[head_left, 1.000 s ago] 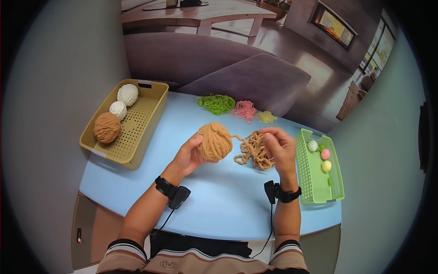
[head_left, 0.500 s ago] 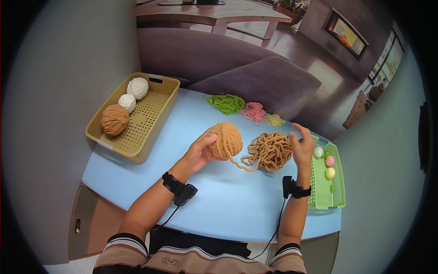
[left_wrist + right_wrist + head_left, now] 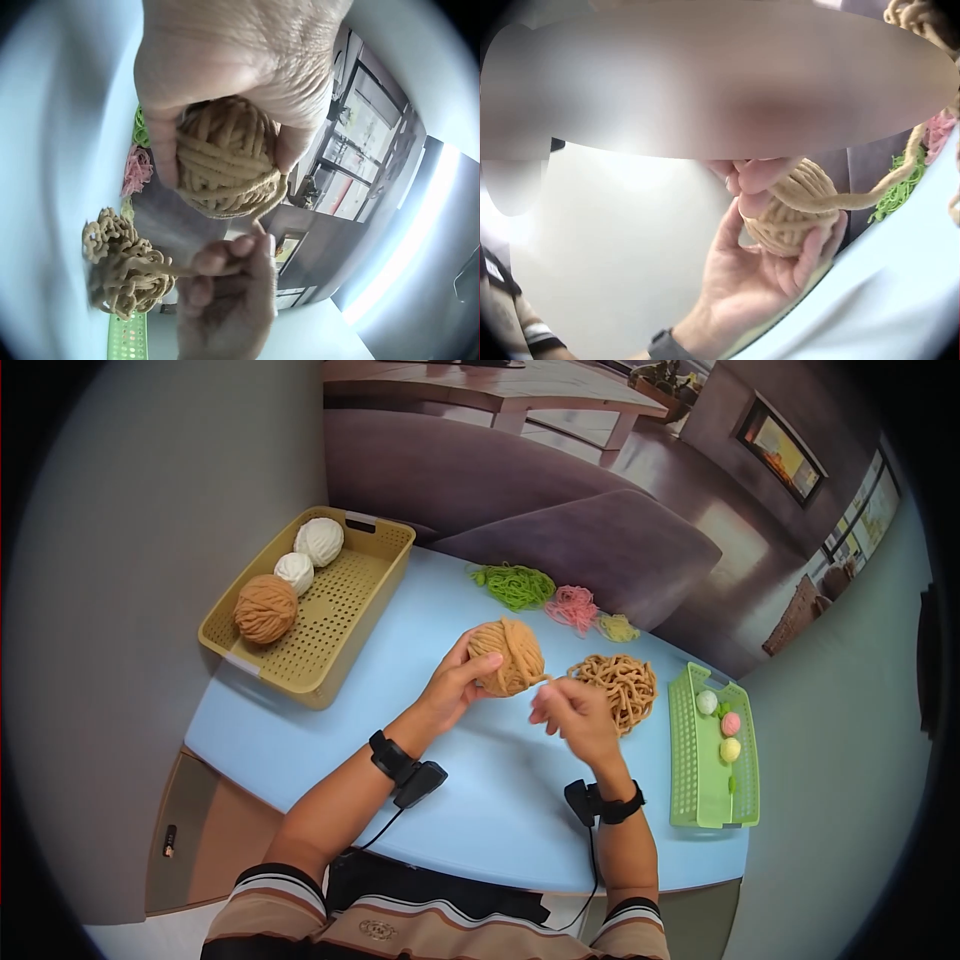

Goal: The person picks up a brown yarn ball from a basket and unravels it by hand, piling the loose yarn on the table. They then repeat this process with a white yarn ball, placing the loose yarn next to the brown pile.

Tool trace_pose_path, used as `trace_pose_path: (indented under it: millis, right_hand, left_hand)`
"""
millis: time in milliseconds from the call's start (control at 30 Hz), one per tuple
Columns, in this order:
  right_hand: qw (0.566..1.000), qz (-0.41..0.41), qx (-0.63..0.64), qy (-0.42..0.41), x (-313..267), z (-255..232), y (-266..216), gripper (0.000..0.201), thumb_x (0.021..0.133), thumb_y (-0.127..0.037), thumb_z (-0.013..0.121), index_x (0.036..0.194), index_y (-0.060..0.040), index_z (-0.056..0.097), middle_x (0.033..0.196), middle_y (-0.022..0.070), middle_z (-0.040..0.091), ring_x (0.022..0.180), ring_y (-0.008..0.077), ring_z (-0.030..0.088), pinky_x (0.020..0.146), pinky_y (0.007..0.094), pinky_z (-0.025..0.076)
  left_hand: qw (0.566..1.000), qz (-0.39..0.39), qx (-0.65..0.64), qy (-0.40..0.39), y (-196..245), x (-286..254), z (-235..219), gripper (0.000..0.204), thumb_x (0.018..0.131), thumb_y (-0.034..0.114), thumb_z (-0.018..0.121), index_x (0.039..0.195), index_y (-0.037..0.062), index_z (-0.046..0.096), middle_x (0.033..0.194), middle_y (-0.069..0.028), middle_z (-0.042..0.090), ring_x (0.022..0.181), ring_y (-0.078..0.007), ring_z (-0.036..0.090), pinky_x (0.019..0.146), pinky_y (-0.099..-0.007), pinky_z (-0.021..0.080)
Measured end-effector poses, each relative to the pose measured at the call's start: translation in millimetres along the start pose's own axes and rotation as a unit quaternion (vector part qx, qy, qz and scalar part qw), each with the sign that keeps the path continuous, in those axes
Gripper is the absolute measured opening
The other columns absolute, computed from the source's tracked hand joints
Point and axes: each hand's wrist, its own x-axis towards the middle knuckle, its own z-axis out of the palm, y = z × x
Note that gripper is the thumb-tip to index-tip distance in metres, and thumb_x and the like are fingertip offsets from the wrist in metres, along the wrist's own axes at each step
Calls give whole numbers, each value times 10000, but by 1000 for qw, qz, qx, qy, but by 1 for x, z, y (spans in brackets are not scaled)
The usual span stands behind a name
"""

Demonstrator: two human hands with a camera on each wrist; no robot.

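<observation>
Left hand (image 3: 450, 692) curls round the tan yarn ball (image 3: 512, 650) above the counter (image 3: 480, 800); right hand (image 3: 583, 726) pinches its strand (image 3: 855, 201). Uneven tension could loosen windings. The loose pile (image 3: 630, 690), just beyond the right hand, obstructs; its overlapping loops could snag. Farther: yellow tangle (image 3: 619, 628), pink tangle (image 3: 573, 610), green tangle (image 3: 522, 588).

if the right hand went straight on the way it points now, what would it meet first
Probably the round tan yarn ball held in the left hand; it sits just ahead of the right hand, though depth is hard to judge.
</observation>
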Motion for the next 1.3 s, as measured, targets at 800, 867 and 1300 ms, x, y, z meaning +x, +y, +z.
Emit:
trace_pose_path:
  millis: [800,867,1300]
  right_hand:
    - [997,-15,-63,31,12,-19,28,472,947,-239,685,1339,3,582,931,90,718,617,88,610,595,248,486]
    - [994,-31,-101,3,10,10,19,463,948,-256,689,1320,5,603,883,83,723,595,80,594,580,250,478]
    - [980,-58,161,100,-1,-33,-6,334,1069,-291,497,951,-25,661,716,53,688,502,46,536,436,186,389]
  left_hand:
    - [1000,-11,-21,-2,0,-4,1,657,979,457,612,1485,147,331,1385,-106,520,1228,-238,591,912,-434,575]
    - [999,11,-35,3,2,-3,3,649,982,432,618,1483,138,326,1384,-107,518,1234,-237,586,928,-435,570]
    - [999,-15,-43,-27,-2,-3,3,669,960,324,658,1502,97,339,1410,-129,511,1275,-260,566,966,-466,558]
